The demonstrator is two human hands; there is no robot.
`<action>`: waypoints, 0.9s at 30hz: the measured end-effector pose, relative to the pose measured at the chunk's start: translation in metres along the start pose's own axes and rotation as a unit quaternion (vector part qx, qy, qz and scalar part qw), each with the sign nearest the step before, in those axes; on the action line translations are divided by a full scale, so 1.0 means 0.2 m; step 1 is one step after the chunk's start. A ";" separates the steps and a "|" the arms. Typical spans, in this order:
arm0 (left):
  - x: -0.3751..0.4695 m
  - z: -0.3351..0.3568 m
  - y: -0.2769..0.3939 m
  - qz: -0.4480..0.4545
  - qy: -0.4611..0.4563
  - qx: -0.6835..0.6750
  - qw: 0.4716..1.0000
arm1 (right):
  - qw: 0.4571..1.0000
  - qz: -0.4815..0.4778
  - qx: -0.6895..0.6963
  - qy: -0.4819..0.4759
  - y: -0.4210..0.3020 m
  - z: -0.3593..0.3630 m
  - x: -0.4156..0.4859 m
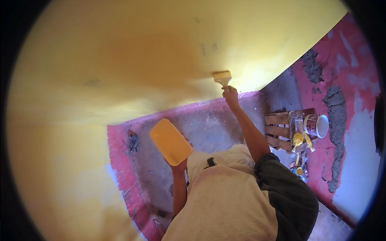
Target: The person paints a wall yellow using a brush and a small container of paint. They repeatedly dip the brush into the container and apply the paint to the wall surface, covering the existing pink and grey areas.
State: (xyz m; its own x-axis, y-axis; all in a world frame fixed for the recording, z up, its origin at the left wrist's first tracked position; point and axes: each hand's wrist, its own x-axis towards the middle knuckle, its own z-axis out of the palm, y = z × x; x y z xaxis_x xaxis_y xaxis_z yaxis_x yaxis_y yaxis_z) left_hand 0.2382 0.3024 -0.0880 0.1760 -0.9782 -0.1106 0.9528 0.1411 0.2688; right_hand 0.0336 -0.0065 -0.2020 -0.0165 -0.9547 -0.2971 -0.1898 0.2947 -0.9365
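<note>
My right hand (pixel 230 95) grips the handle of a wide, flat paintbrush (pixel 222 77). Its bristles lie against the yellow-painted wall (pixel 144 57), low down near the wall's pink bottom band (pixel 193 107). In my left hand (pixel 179 166) is a yellow rectangular plastic tub (pixel 170 141), held from beneath and behind at about waist height. The inside of the tub looks yellow; how much paint is in it I cannot tell. A few faint grey marks show through the yellow on the wall.
On the right, a slatted wooden crate (pixel 277 129) carries a paint-stained white bucket (pixel 322 126) and crumpled yellow plastic bags (pixel 298 139). Behind it, a pink wall (pixel 319 120) has rough grey cement patches. A small dark item (pixel 133 142) lies on the stained concrete floor (pixel 205 129).
</note>
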 end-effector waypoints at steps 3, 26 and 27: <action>0.04 -0.02 -0.04 -0.007 0.005 -0.025 1.000 | 0.992 -0.106 0.069 -0.006 -0.42 -0.12 -0.21; -0.02 0.02 -0.05 0.001 0.055 -0.033 0.998 | 0.993 -0.085 -0.013 -0.083 -0.54 0.04 -0.36; -0.01 0.02 -0.05 0.000 0.057 -0.040 0.998 | 0.989 -0.130 -0.010 -0.070 -0.58 0.03 -0.38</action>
State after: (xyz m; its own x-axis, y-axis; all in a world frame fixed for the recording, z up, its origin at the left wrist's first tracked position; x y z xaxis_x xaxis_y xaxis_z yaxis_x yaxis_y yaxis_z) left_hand 0.2272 0.3017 -0.0869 0.1988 -0.9550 -0.2201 0.9686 0.1572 0.1927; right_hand 0.0632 0.0328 -0.0711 0.1722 -0.9825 -0.0706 -0.1896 0.0373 -0.9811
